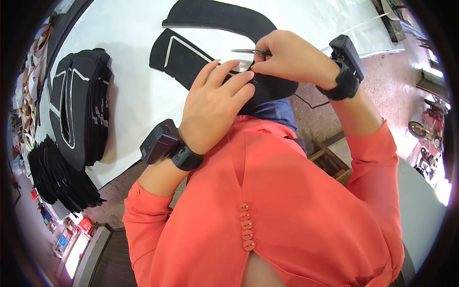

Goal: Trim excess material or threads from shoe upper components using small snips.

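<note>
A curved black shoe-upper-like piece (184, 60) with a thin white strip on it lies at the near edge of the table. My left hand (215, 105) rests on it, fingers stretched out and pressing it down. My right hand (291, 57) is closed around a slim pointed metal tool (246, 50), whose tip points left above the table. The fingertips of that hand meet the piece right beside my left fingers; what they pinch there is hidden. Just beyond lies another curved black piece (215, 14).
A thick stack of black pieces with white strips (79, 105) stands on the white table (134, 57) to the left. Nearer me, a pile of thin black pieces (60, 177) hangs over the table's edge. A wooden crate (327, 160) sits on the floor at right.
</note>
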A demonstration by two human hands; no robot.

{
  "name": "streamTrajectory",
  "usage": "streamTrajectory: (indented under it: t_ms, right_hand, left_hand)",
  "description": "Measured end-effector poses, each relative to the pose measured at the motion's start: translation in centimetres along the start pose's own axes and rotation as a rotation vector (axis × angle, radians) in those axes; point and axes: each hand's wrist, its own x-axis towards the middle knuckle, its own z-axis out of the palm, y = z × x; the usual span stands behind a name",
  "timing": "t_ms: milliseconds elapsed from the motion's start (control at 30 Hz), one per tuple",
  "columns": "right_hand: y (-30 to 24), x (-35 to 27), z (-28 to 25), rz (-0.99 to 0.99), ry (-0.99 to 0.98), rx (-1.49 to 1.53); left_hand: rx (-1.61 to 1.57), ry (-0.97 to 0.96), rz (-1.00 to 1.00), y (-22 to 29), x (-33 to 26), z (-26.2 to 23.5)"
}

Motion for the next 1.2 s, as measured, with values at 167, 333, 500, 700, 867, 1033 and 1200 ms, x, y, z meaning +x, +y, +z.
streamTrajectory:
  t_ms: [167, 333, 500, 700, 867, 1033, 1200]
  right_hand:
    - [1.0, 0.2, -1.5, -0.086, -0.075, 0.039]
    - [1.1, 1.1, -1.4, -0.277, 0.057, -0.054]
    - [0.7, 0.9, -1.9, -0.185, -0.026, -0.018]
    - [1.6, 1.4, -1.4, -0.135, 0.005, -0.073]
    - [1.7, 1.5, -1.7, -0.119, -0.023, -0.068]
    - [1.8, 1.8, -2.7, -0.221, -0.005, -0.106]
    - [1.8, 2.0, -2.9, -0.221, -0.018, -0.111]
  left_hand:
    - [-0.009, 0.034, 0.005, -0.2, 0.1, 0.4]
    - [-0.022, 0.06, 0.008, 0.2, 0.2, 0.5]
    - [-0.034, 0.053, -0.006, 0.1, 0.2, 0.5]
    - [-0.03, 0.043, -0.026, 0.5, 0.2, 0.9]
    - [-0.008, 0.047, -0.022, 0.7, 0.4, 1.1]
    - [-0.027, 0.028, -0.043, 0.7, 0.8, 1.2]
    - [-0.006, 0.053, -0.03, 0.8, 1.3, 1.2]
